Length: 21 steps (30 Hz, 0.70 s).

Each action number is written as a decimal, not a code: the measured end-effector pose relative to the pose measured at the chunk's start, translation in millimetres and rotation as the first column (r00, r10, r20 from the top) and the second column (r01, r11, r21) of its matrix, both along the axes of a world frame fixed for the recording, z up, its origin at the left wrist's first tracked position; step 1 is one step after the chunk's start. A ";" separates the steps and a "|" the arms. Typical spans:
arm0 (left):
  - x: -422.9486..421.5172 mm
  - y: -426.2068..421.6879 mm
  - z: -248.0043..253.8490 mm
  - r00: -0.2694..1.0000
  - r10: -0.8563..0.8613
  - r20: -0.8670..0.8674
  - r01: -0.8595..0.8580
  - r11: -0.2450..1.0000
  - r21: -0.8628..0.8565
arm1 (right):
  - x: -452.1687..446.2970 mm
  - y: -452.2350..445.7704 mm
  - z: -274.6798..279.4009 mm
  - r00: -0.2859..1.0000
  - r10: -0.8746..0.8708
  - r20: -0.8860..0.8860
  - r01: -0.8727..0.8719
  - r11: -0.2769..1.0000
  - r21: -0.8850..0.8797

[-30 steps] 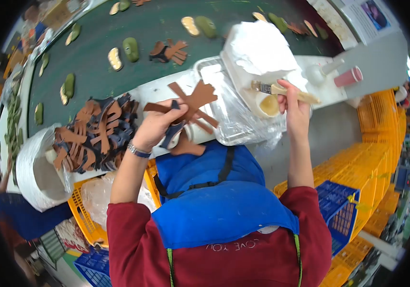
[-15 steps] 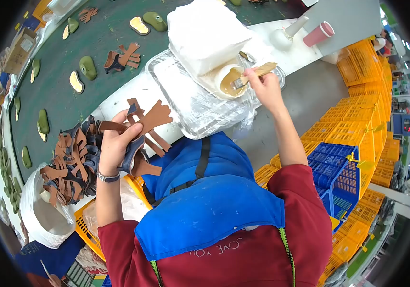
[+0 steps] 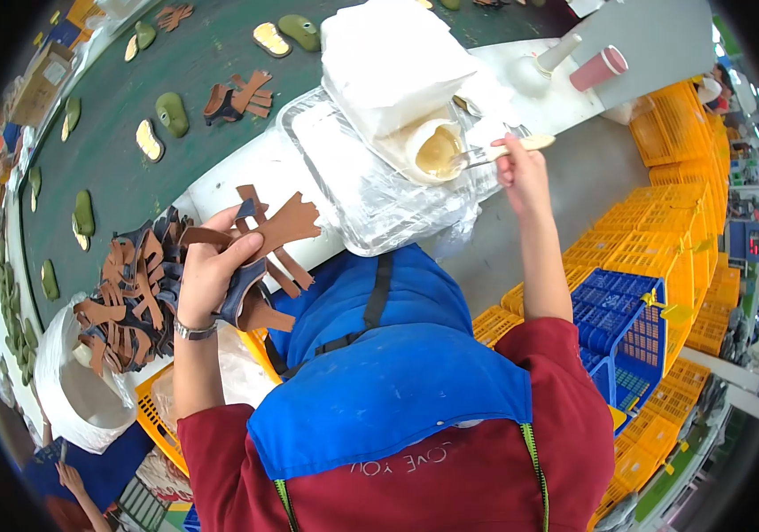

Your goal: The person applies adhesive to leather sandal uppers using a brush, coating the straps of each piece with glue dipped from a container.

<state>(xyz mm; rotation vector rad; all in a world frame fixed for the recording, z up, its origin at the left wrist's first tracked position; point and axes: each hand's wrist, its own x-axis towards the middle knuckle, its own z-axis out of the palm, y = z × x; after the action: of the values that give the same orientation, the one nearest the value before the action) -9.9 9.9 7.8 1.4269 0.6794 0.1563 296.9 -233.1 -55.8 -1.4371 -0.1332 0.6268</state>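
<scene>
My left hand [image 3: 209, 277] is closed around a brown and navy sandal upper [image 3: 286, 223], its straps fanning out past my thumb. Beside that wrist lies a heap of similar uppers [image 3: 136, 293]. My right hand [image 3: 525, 182] grips the pale handle of a brush [image 3: 521, 146]. The brush's working end is at the right rim of a white pot [image 3: 424, 133], which holds tan, glue-like liquid [image 3: 439, 152]. The pot sits on a plastic-wrapped tray [image 3: 353, 204], against a large white wrapped block [image 3: 388, 66].
A green conveyor belt [image 3: 118, 160] carries olive shoe lasts [image 3: 171, 113], pale soles [image 3: 149, 140] and another upper [image 3: 220, 104]. A pink cup [image 3: 598, 68] and white bottle [image 3: 534, 73] stand at the back right. Yellow crates [image 3: 654, 235] and a blue crate [image 3: 614, 310] line the right; another person's hand [image 3: 69, 479] shows lower left.
My right hand has moved right and slightly down, drawing the brush from inside the pot to its right rim. My left hand keeps its hold on the upper. The view has shifted slightly.
</scene>
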 end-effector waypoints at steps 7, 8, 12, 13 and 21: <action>-4.5 -0.9 -0.1 0.999 -0.045 0.017 0.046 0.997 -0.059 | -18.5 2.0 -13.0 0.952 0.282 -0.120 -0.288 0.957 -0.037; -6.0 1.4 -1.3 0.995 -0.097 0.008 0.097 0.993 -0.059 | -22.9 6.3 -5.6 0.919 0.348 -0.185 -0.342 0.937 0.068; -2.7 -7.4 -0.5 0.990 -0.144 0.000 0.143 0.983 -0.115 | -44.7 40.4 37.3 0.920 0.345 -0.185 -0.245 0.877 0.414; -0.8 -11.4 -0.9 0.989 -0.145 0.015 0.146 0.985 -0.091 | -50.0 49.0 46.6 0.915 0.380 -0.134 -0.290 0.851 0.439; 3.2 -22.7 -0.1 0.955 -0.297 -0.019 0.297 0.955 -0.001 | -96.0 96.3 88.4 0.719 0.522 0.459 -0.639 0.756 0.142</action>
<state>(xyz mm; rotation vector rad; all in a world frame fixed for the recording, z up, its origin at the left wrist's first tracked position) -6.7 -12.8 7.7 1.5160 0.4723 -0.0930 201.0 -136.8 32.6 -1.1986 -1.0097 0.7846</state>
